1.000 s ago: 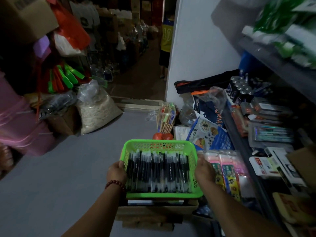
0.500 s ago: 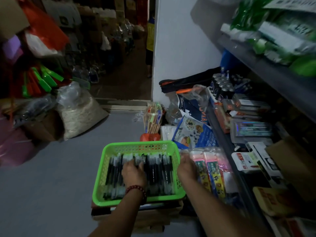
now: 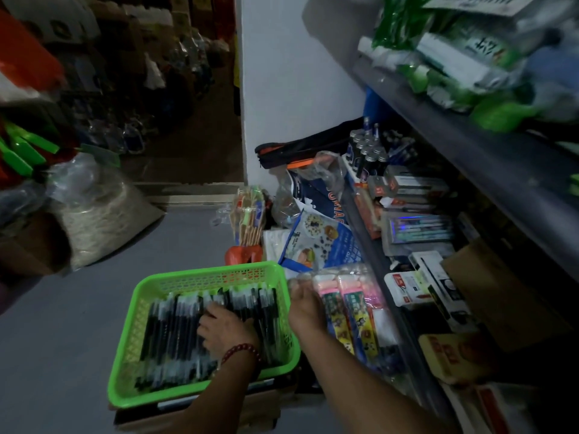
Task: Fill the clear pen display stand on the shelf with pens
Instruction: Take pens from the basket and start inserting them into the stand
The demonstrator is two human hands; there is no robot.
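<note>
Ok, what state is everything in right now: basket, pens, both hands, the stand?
green basket: resting on a box, loaded with pens.
pens: lying packed side by side in the basket.
left hand: on the pens, fingers bent down; grip unclear.
right hand: at the basket's right rim; grip unclear.
pink packets: wrapped, lying right of the basket.
display stand: cannot make it out.

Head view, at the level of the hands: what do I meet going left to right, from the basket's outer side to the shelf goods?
Left rim of the green basket → left hand on the pens → right hand → pink packets → white pack → cardboard box.
</note>
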